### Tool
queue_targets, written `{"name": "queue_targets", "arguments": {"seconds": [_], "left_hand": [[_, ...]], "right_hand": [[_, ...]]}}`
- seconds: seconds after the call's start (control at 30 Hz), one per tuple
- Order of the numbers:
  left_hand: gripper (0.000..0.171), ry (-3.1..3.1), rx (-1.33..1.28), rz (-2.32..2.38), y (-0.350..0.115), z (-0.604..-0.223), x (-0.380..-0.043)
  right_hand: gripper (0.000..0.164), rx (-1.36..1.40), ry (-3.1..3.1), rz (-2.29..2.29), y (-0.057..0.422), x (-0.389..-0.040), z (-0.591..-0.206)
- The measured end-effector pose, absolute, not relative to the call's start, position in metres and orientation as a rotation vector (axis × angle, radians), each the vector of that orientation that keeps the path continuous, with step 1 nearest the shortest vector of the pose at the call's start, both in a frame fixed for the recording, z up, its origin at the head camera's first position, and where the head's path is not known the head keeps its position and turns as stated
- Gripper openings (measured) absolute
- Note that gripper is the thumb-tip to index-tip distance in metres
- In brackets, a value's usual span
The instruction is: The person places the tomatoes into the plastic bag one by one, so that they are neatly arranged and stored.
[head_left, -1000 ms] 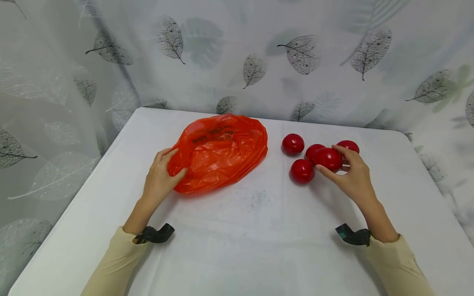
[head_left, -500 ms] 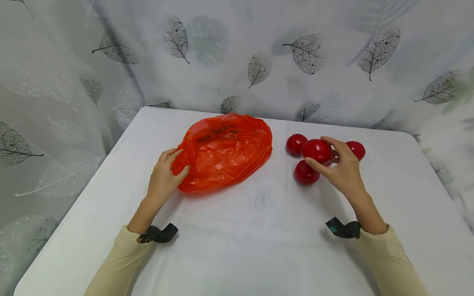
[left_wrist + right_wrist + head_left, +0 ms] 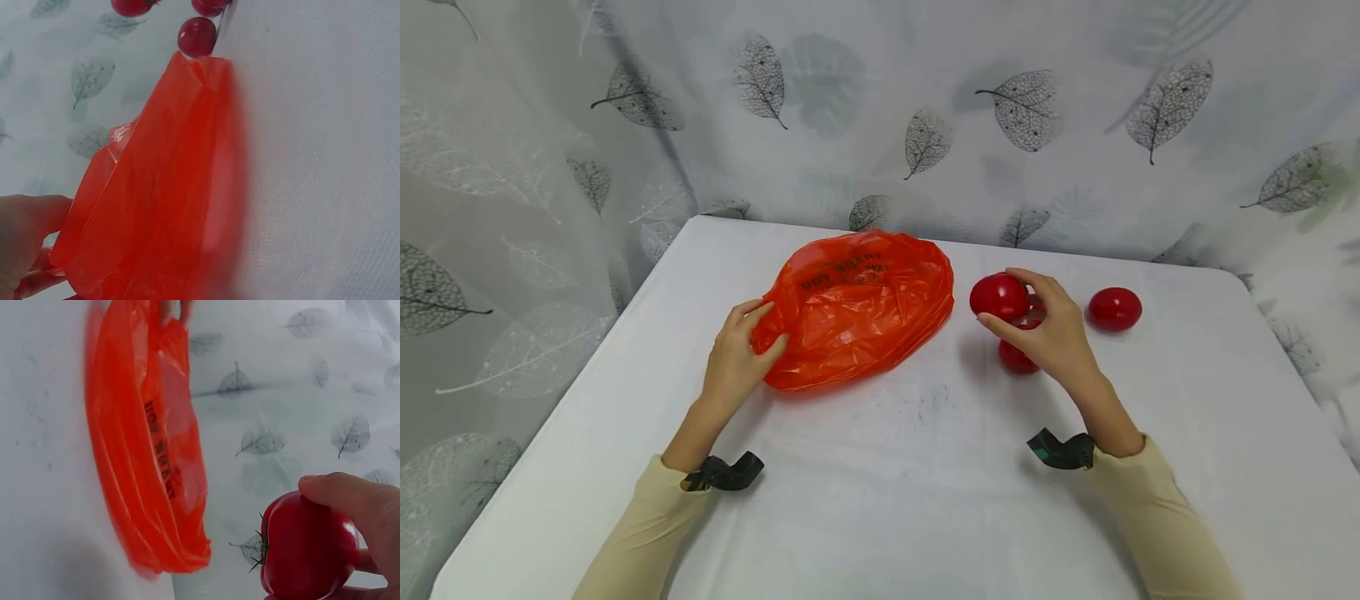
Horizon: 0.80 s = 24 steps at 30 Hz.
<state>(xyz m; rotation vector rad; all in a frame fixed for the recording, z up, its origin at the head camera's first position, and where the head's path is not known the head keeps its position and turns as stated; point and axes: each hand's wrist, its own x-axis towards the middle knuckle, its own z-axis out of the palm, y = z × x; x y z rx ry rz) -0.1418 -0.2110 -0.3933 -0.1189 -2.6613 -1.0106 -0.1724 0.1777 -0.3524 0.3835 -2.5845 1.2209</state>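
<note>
An orange-red plastic bag (image 3: 850,325) with dark lettering lies spread on the table, its mouth open. My left hand (image 3: 730,358) holds the bag's left rim between thumb and fingers. My right hand (image 3: 1060,333) grips a red tomato (image 3: 997,295) above the table, to the right of the bag and apart from it. The right wrist view shows that tomato (image 3: 309,547) with its green calyx turned toward the bag. Below the right hand sits another tomato (image 3: 1017,358), partly covered. Part of one more shows between the fingers.
A lone tomato (image 3: 1115,309) rests on the white table (image 3: 887,500), right of the hand. Behind the table hangs a leaf-patterned curtain (image 3: 865,125). Each wrist wears a black camera mount, such as the right one (image 3: 1060,450).
My right hand has carried the held tomato leftward over the other tomatoes toward the bag. The left hand keeps its hold on the bag's rim. The head view has shifted slightly.
</note>
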Motion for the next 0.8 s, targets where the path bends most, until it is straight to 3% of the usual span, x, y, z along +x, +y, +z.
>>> {"name": "queue_targets", "arguments": {"seconds": [0.8], "left_hand": [[0.054, -2.693, -0.071, -1.024, -0.213, -0.39, -0.143]], "right_hand": [[0.069, 0.638, -2.616, 1.415, 0.113, -0.2, -0.363]]}}
